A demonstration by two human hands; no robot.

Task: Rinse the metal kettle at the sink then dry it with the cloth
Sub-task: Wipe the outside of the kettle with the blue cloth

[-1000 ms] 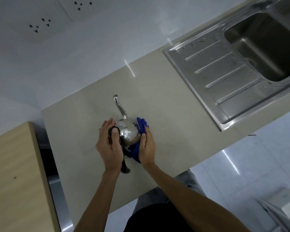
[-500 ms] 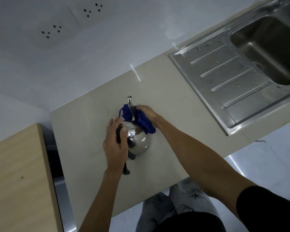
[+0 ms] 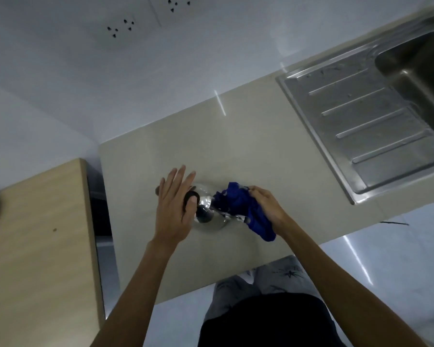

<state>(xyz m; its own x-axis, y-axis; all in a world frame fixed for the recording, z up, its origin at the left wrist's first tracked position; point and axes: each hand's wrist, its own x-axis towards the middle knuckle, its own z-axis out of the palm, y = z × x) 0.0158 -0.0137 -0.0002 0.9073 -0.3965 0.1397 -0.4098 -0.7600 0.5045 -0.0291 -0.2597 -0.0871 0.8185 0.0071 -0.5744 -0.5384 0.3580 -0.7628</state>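
Note:
The shiny metal kettle [image 3: 207,214] stands on the beige counter [image 3: 236,156], its spout turned to the right under the cloth. My left hand [image 3: 174,209] lies over its black lid knob and left side, fingers stretched out, thumb on the knob. My right hand [image 3: 264,205] holds the bunched blue cloth [image 3: 246,211] wrapped around the spout. The handle is hidden beneath my left hand.
The steel sink [image 3: 416,78] with its ribbed drainboard [image 3: 363,126] is set into the counter at the right. A wooden cabinet top [image 3: 35,246] lies to the left, a gap between it and the counter. Wall sockets [image 3: 120,27] sit above.
The kettle has turned so its spout points right instead of away from me. My right hand with the cloth followed the spout to the right. My left hand's fingers have spread out.

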